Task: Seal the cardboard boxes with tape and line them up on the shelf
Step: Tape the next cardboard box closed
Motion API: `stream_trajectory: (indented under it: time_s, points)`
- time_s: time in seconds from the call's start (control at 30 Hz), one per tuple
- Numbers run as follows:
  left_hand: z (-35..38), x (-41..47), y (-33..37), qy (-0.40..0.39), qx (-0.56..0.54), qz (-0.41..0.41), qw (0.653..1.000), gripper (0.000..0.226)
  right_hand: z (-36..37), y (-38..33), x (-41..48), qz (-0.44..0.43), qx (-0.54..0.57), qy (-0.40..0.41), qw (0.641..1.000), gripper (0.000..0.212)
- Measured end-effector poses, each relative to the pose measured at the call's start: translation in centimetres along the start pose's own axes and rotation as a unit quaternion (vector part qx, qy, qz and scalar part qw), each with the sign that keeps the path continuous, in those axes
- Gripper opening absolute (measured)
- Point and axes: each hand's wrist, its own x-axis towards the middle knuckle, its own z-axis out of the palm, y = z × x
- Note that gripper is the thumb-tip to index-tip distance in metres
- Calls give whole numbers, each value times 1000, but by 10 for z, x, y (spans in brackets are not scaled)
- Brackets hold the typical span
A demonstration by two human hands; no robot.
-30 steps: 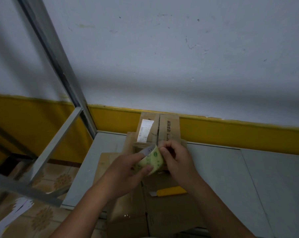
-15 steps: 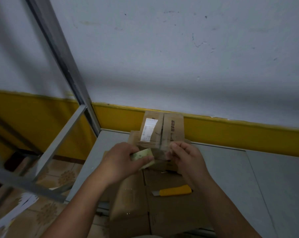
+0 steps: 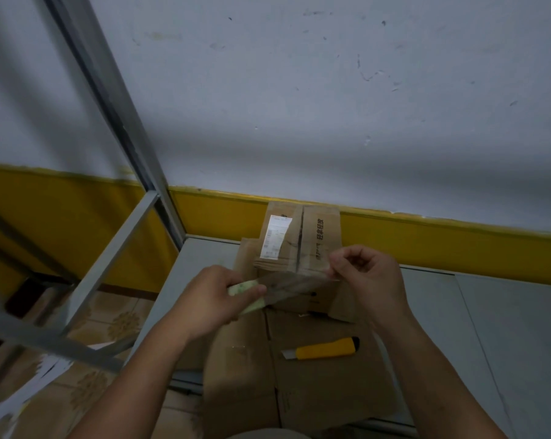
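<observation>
My left hand grips a pale green tape roll above the shelf. My right hand pinches the free end of the tape, and a clear strip stretches between the two hands. Behind the strip stands a small cardboard box with open flaps and a white label, against the yellow wall band. A larger flat cardboard box lies under my hands at the shelf's near edge.
A yellow utility knife lies on the larger box. The grey shelf board runs right. A metal shelf upright and cross braces stand at the left, with tiled floor and scattered paper below.
My hands have drawn apart, the right one moving right, and a strip of tape has been pulled off the roll. The roll has turned edge-on in my left hand.
</observation>
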Motion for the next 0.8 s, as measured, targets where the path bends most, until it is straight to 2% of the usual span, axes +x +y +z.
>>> stream_trajectory:
  time_s: [0.07, 0.1, 0.2, 0.3, 0.4, 0.47, 0.53, 0.6, 0.7, 0.8]
  points:
    - [-3, 4, 3, 14, 67, -23, 997, 59, 2, 3, -3, -12, -31, 8, 999, 10]
    - [-5, 6, 4, 24, 66, -14, 997, 60, 3, 7, -4, -5, -31, 23, 999, 11]
    - [-15, 6, -5, 8, -73, 59, 996, 61, -1, 23, 1, 74, 46, 85, 993, 14]
    - [-16, 4, -20, -34, -258, 96, 961, 54, -12, 35, 7, 146, 79, 96, 981, 18]
    - [-8, 7, -23, 14, -294, 82, 952, 48, -9, 40, 8, 143, 51, 81, 985, 15]
    - [-11, 15, -26, 51, -212, 70, 973, 50, -9, 42, 9, 135, 50, 88, 986, 15]
    - [-18, 27, -35, 51, -31, 39, 997, 62, -16, 43, 11, 137, 74, 106, 982, 18]
    - [-26, 38, -41, 44, 109, -19, 993, 75, -22, 47, 11, 134, 74, 107, 982, 20]
    - [-31, 57, -42, 45, 190, -38, 980, 77, -20, 56, 6, 165, 72, 104, 978, 19]
    - [-37, 75, -45, 18, 183, -47, 982, 86, -18, 62, 4, 221, 76, 108, 966, 20]
